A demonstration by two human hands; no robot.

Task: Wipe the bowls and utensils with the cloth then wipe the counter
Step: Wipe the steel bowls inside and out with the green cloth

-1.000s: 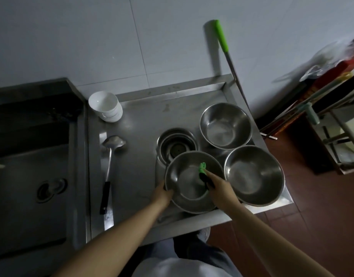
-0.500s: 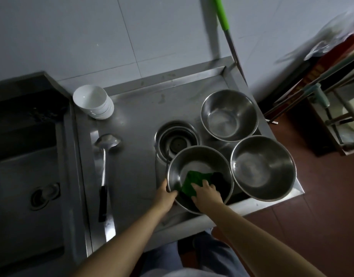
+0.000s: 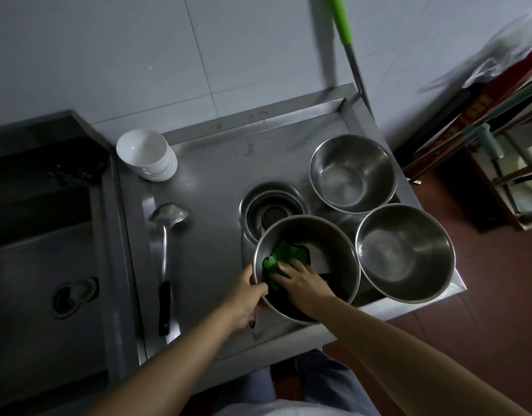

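Note:
A steel bowl (image 3: pixel 327 235) sits at the counter's front edge. My left hand (image 3: pixel 246 291) grips its left rim. My right hand (image 3: pixel 300 280) is inside it, pressing a green cloth (image 3: pixel 281 256) against the bowl's left inner wall. Two more steel bowls stand to the right, one at the back (image 3: pixel 353 172) and one at the front right (image 3: pixel 405 250). A stack of smaller steel bowls (image 3: pixel 270 205) sits just behind the held bowl. A ladle (image 3: pixel 165 235) with a black handle lies on the steel counter (image 3: pixel 213 181). Stacked white bowls (image 3: pixel 146 154) stand at the back left.
A sink (image 3: pixel 48 265) with a drain lies left of the counter. A green-handled pole (image 3: pixel 344 37) leans on the tiled wall at the back right corner. Past the counter's right edge are red floor tiles and a cluttered rack (image 3: pixel 498 163).
My right hand went from holding the bunched cloth at the bowl's right rim to pressing it spread inside the bowl, sliding toward the left wall. My left hand kept its grip on the rim.

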